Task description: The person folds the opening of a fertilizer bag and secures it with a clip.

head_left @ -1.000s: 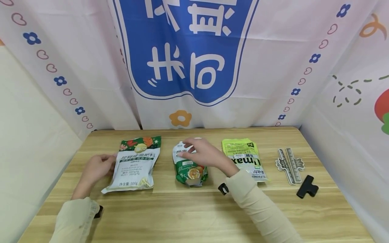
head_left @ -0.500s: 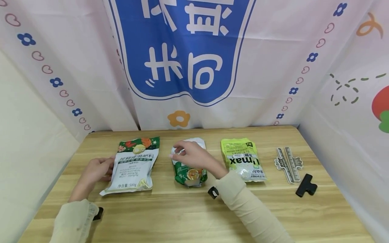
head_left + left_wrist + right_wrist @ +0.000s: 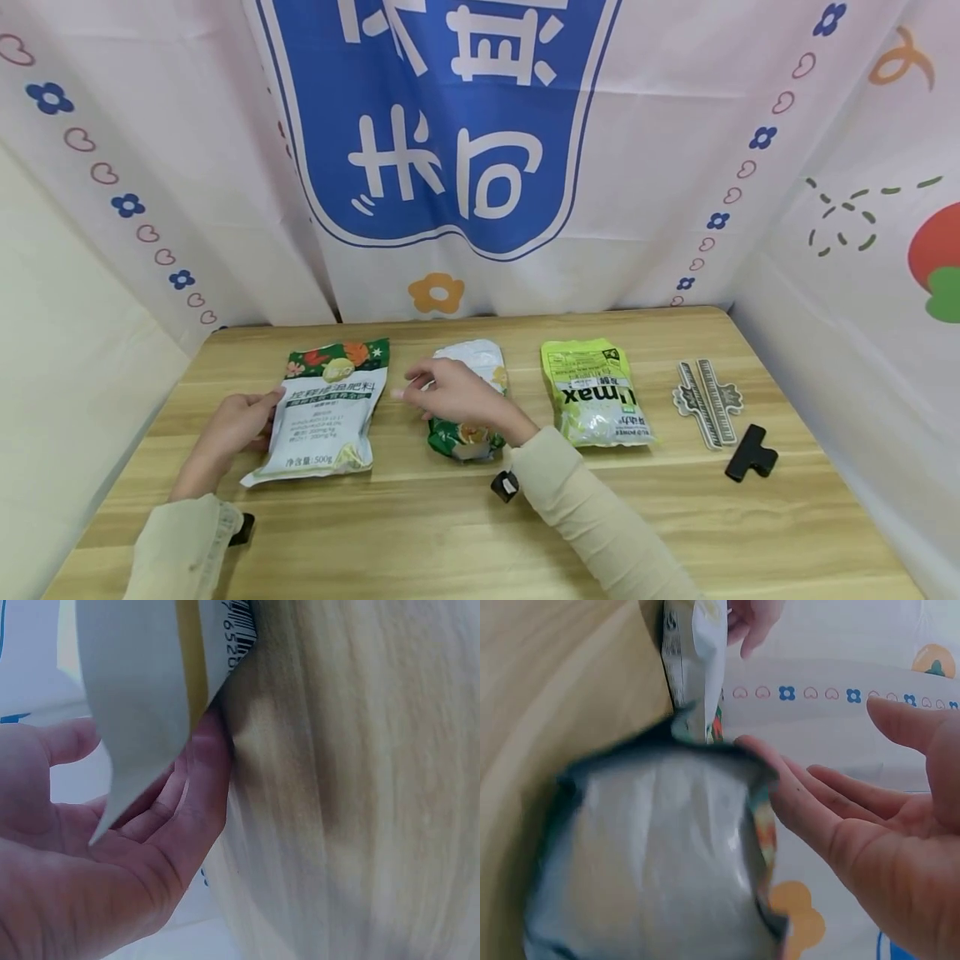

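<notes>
Gripping the white bag (image 3: pixel 321 427), leftmost on the table (image 3: pixel 405 533), is the left hand (image 3: pixel 234 427); the loose-fingered right hand (image 3: pixel 459 394) partly hides the green bag (image 3: pixel 482 354); rightward lie a lime bag (image 3: pixel 596 396), silver pieces (image 3: pixel 717 402), a black clip (image 3: pixel 750 454).

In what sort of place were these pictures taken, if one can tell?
Probably an indoor tabletop set arranged for recording: printed cloth sheets surround a wood-grain table, where three packets lie neatly in a row.

The left hand (image 3: pixel 234 425) curls its fingers (image 3: pixel 202 787); the right hand (image 3: pixel 461 393), relaxed, holds its thumb (image 3: pixel 904 726) apart.
</notes>
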Demonstrator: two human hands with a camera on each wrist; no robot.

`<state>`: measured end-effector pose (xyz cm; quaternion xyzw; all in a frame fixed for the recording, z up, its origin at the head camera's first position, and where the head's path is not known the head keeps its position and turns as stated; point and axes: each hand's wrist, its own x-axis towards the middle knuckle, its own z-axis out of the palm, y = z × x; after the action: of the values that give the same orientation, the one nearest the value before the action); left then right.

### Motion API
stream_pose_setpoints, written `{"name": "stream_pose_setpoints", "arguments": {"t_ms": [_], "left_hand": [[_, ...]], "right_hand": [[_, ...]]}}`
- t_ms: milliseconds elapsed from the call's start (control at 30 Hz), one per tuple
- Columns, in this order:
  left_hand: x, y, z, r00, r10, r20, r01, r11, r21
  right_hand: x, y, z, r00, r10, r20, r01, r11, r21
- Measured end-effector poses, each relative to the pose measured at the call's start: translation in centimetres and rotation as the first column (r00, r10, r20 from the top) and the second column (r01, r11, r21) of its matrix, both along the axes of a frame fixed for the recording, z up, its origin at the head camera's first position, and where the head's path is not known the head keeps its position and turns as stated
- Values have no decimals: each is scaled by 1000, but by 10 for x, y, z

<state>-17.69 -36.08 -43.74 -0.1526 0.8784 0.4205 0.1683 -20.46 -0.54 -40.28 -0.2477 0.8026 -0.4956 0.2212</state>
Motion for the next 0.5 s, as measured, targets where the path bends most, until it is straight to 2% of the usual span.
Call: {"name": "stream_pose_setpoints", "arguments": {"t_ms": [233, 333, 500], "left_hand": [[0, 0, 0, 1000, 16, 24, -16, 1000, 0], [-1, 0, 1, 999, 23, 45, -23, 1000, -4], [-3, 0, 3, 997, 26, 74, -25, 999, -20]], "right_hand": [[7, -16, -7, 994, 46, 100, -38, 996, -77], [11, -25, -9, 991, 24, 134, -12, 996, -88], [19, -38, -7, 975, -54, 214, 74, 993, -90]]}}
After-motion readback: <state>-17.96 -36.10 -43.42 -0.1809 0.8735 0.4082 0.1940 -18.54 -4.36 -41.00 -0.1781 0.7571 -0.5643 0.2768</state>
